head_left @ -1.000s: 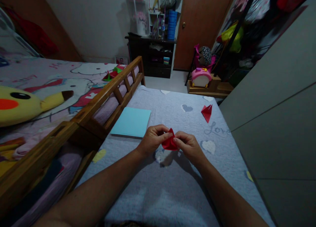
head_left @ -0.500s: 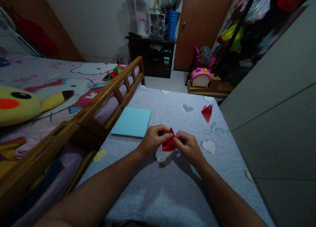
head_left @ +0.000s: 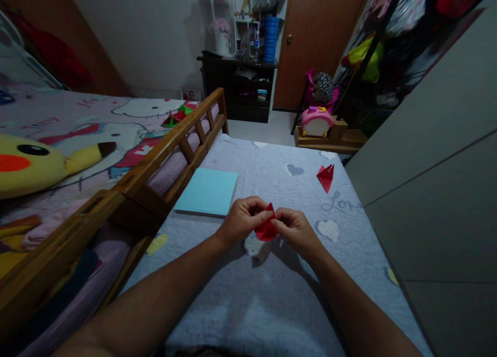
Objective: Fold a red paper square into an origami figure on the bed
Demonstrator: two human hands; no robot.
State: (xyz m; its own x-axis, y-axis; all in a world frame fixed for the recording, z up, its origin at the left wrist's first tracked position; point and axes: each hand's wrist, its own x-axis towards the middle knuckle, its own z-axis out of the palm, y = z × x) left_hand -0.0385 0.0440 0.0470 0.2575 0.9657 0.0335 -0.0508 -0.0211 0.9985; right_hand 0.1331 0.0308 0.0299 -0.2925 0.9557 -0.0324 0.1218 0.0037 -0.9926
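Between my two hands is a small folded piece of red paper (head_left: 265, 232), held just above the bed. My left hand (head_left: 247, 214) pinches its left side, thumb on the front face. On the right edge, my right hand (head_left: 294, 226) grips the paper between thumb and fingers. A pointed tip of the paper stands up between the hands, and its lower part bulges toward me. Fingers cover some of the folds. Farther off to the right, another folded red paper piece (head_left: 326, 178) lies on the bedspread.
A light blue square stack or pad (head_left: 207, 191) rests on the bedspread (head_left: 264, 295) left of my hands. The wooden rail (head_left: 155, 163) divides this bed from one with a yellow plush toy (head_left: 42, 165) and red and green folded paper (head_left: 176, 117). A pale cabinet (head_left: 435, 191) stands at right.
The lower part of the red paper has gone from flat and straight-edged to rounded and bulging. My right fingers have shifted very slightly; both hands stay in nearly the same place.
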